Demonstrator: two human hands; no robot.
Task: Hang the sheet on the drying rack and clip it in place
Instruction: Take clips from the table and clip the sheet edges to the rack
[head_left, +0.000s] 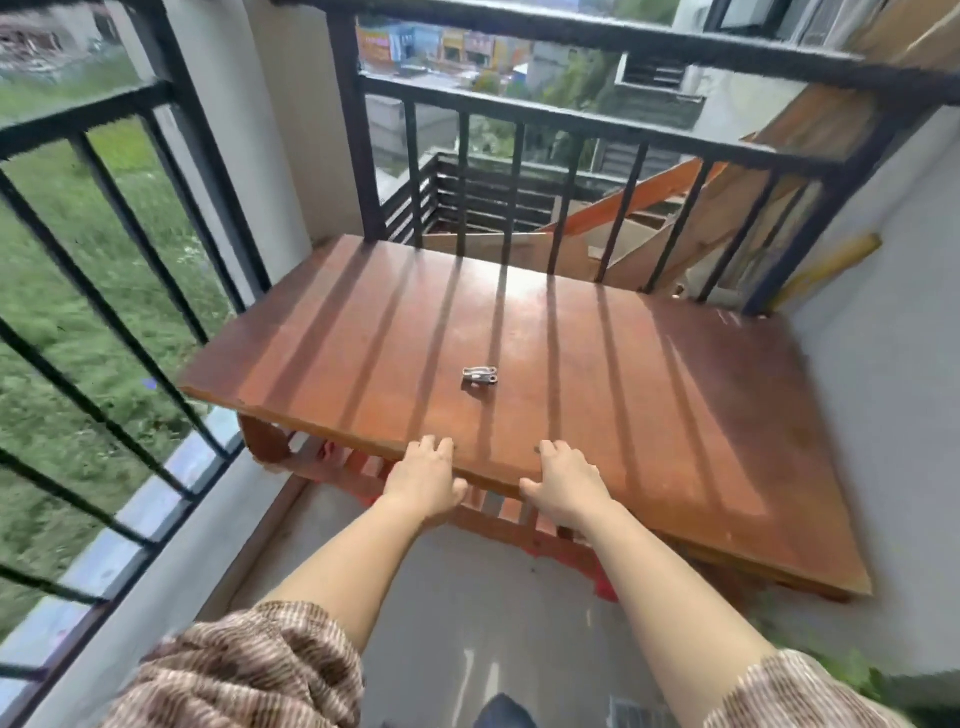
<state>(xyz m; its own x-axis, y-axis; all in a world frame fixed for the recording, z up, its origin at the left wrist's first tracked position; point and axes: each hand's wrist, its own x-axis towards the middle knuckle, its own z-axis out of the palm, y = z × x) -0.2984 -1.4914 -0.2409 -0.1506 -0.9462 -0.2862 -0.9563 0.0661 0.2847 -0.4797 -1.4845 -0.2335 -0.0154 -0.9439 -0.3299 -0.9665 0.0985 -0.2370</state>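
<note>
brown-and-beige striped ribbed fabric is worn: left sleeve (249, 670), right sleeve (795, 696) | left hand (428, 480), right hand (569, 486) are seen bare | dark shape (506, 713), possibly a shoe, is glimpsed

An upper-floor balcony of a home.
It is enclosed by a black metal bar railing (571, 124); a reddish-brown wooden table (675, 415) is set on the grey concrete floor (467, 597), and green grass (47, 312) and neighbouring buildings (441, 47) are seen beyond.
</note>
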